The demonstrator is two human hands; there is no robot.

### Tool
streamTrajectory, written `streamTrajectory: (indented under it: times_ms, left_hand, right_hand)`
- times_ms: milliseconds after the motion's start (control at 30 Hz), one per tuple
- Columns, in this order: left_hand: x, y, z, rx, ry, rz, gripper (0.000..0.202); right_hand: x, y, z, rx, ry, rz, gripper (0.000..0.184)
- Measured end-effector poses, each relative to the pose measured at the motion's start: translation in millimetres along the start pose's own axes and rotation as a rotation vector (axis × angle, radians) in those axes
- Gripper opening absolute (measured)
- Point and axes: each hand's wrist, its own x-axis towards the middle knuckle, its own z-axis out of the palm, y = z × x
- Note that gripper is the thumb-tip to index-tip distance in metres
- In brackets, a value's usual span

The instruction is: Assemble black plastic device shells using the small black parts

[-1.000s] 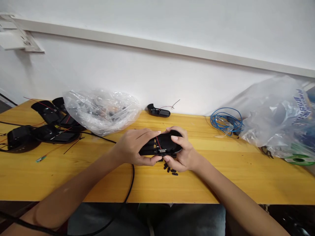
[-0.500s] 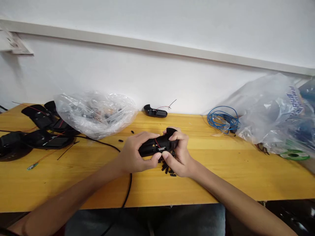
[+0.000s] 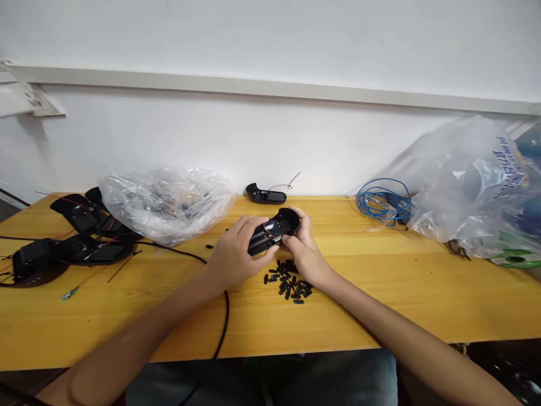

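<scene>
Between my two hands is a black plastic housing (image 3: 281, 225) with a curved, cupped end, a red wire and a small light-coloured part inside. My left hand (image 3: 236, 245) grips its long end, thumb along the near edge. My right hand (image 3: 308, 248) wraps round the cupped end, its thumb pressing near the small light-coloured part. Some fingers are hidden behind the housing. Just below lies a pile of small black plastic pieces (image 3: 291, 279) on the wooden table (image 3: 359, 304).
A similar housing (image 3: 266, 194) with wires lies by the wall. More black housings (image 3: 93, 248) and a clear plastic bag (image 3: 169, 203) are at left. A black cable (image 3: 226, 321) crosses the table. Coiled blue wire (image 3: 382, 203) and a larger plastic bag (image 3: 473, 186) stand at right.
Both hands have raised the housing slightly and tilted it, its cupped end now showing more. More of the small black pieces below has come into sight. The camera view has shifted a little.
</scene>
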Motion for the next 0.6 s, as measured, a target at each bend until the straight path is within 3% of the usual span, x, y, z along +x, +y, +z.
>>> streamTrajectory:
  times_ms: [100, 167, 267, 433, 600]
  left_hand:
    - [-1.6, 3.6, 5.0, 0.040, 0.022, -0.002, 0.047]
    - [-1.6, 5.2, 7.2, 0.046, 0.038, -0.024, 0.050]
    - [4.2, 6.1, 8.4, -0.029, -0.020, -0.164, 0.050]
    - [28.1, 7.6, 6.9, -0.126, -0.281, -0.452, 0.021]
    - [42.4, 11.0, 8.8, -0.170, -0.289, -0.527, 0.022]
  right_hand:
    - [4.1, 1.6, 7.7, 0.202, 0.070, 0.175, 0.054]
    - [5.7, 0.8, 10.0, 0.267, 0.088, 0.212, 0.052]
    - [6.5, -2.0, 9.5, 0.270, 0.097, 0.194, 0.053]
    - [8.4, -3.0, 4.5, 0.256, 0.104, 0.169, 0.055]
    - [11.6, 1.5, -0.1, 0.210, 0.113, 0.122, 0.053]
